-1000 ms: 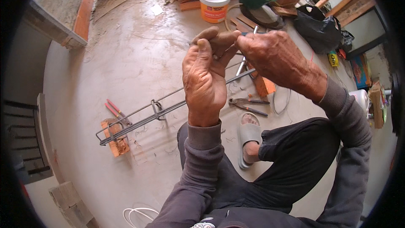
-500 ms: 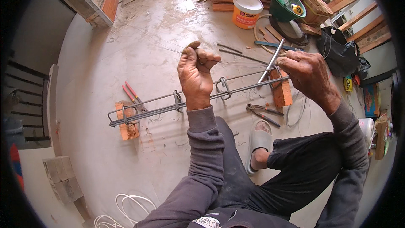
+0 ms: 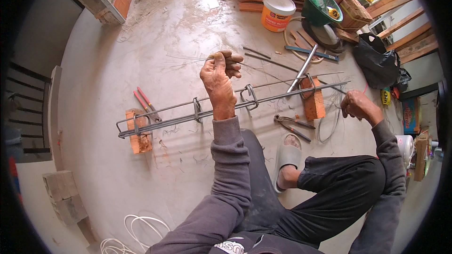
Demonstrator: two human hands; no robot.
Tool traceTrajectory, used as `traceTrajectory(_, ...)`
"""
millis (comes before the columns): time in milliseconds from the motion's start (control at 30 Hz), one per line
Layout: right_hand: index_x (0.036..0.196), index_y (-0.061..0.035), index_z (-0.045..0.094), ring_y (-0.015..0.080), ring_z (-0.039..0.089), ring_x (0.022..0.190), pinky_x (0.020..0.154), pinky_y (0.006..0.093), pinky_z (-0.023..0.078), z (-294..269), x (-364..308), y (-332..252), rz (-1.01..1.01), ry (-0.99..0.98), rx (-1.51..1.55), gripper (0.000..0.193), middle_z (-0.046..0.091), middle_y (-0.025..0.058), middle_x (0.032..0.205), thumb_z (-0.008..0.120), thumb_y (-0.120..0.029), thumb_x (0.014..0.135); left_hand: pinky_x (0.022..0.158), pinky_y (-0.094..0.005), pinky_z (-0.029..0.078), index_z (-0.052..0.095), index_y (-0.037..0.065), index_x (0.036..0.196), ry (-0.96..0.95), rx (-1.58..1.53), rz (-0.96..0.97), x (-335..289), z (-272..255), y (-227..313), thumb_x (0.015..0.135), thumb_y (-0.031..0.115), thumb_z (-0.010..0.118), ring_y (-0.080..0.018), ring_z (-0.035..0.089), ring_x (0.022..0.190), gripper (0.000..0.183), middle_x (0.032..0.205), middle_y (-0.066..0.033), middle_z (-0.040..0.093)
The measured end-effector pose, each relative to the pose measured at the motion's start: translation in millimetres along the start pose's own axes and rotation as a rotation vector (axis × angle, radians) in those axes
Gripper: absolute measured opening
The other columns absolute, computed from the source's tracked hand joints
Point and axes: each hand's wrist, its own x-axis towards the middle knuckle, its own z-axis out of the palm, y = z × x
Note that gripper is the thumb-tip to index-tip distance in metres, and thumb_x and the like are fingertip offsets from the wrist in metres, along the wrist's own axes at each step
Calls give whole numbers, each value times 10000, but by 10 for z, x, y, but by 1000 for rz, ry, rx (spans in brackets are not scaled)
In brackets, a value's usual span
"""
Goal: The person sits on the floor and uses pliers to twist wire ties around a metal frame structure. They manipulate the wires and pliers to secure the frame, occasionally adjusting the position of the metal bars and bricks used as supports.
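Observation:
My left hand [image 3: 220, 82] is raised above the middle of a long, narrow steel rebar frame [image 3: 179, 121]. Its fingers are pinched round a few thin tie wires [image 3: 261, 71], whose ends stick out on both sides. Low beyond the frame's right end is my right hand [image 3: 360, 107], its fingers curled. A thin dark piece and a red strip show close to them, but what the hand holds is unclear. Square stirrups [image 3: 249, 95] ring the frame's bars. The frame rests on a left brick [image 3: 139, 143] and a right brick [image 3: 314, 104].
Red-handled pliers [image 3: 147, 101] lie behind the left brick, and pincers [image 3: 294, 126] near my sandalled foot [image 3: 287, 160]. A metal tube [image 3: 303, 68] leans by the right brick. Farther back stand a white-and-orange bucket [image 3: 278, 13], a green basin [image 3: 322, 11] and a black bag [image 3: 376, 61].
My right hand has left the wires and moved down and right, past the frame's end. The left hand stays nearly in place with the wires, whose right ends now hang free.

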Motion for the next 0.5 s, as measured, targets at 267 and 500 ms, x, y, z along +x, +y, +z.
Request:
traceTrajectory(267,731,-4,718,152,567,480,373,314,449,869,-38,500,-97,-62,309,183,586,76,558,552,-71,694,537,-254,531,606,-32,1034,10,-27,15,-10,-5,119,1016,236,540,-155,623,633,277,814,-162,689)
traceTrajectory(500,792,28,685,149,574,609,614,308,480,1902,-74,526,-457,-208,335,124,625,36,661,576,-28,773,492,-243,526,618,-33,1034,-83,39,29,-81,146,60,1024,258,528,-132,610,580,304,749,-132,673)
